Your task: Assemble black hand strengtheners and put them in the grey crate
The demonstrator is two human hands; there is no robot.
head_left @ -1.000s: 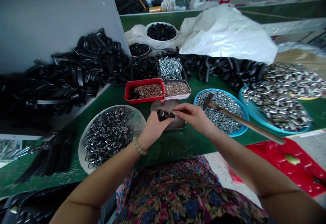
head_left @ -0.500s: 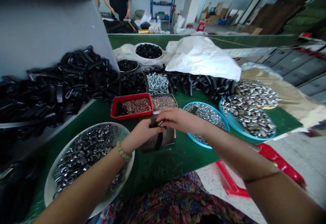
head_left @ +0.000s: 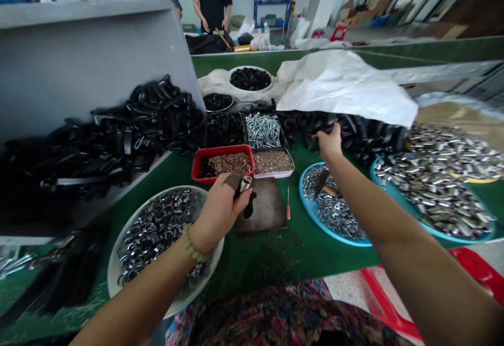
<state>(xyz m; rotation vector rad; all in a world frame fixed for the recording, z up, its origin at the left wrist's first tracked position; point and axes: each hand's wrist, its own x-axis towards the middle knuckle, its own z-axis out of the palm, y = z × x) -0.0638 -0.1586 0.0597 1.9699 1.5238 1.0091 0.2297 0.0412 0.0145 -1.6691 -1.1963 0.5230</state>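
My left hand [head_left: 222, 207] is closed around a black plastic part [head_left: 249, 208]; a shiny ribbed metal piece [head_left: 246, 183] sits at its upper end. Both are just above a dark flat metal plate [head_left: 268, 204]. My right hand [head_left: 329, 141] is stretched forward to a pile of black curved plastic parts [head_left: 358, 130], partly under a white sheet [head_left: 346, 83]. Its thumb and a finger are apart at the pile's edge, and the other fingers are partly hidden. A small screwdriver with a pinkish handle [head_left: 289, 210] lies beside the plate.
A white basin [head_left: 114, 262] of metal rings stands at left. Behind the plate are a red tray [head_left: 195, 170] of copper-coloured pins and a bin of silver screws [head_left: 263, 130]. A hammer [head_left: 328, 188] rests in a blue basin [head_left: 309, 209] of small metal parts. People stand at the back.
My hands were together over the plate; the right has moved forward and right to the black pile. The left stays near the plate with the black part. The view has shifted left.
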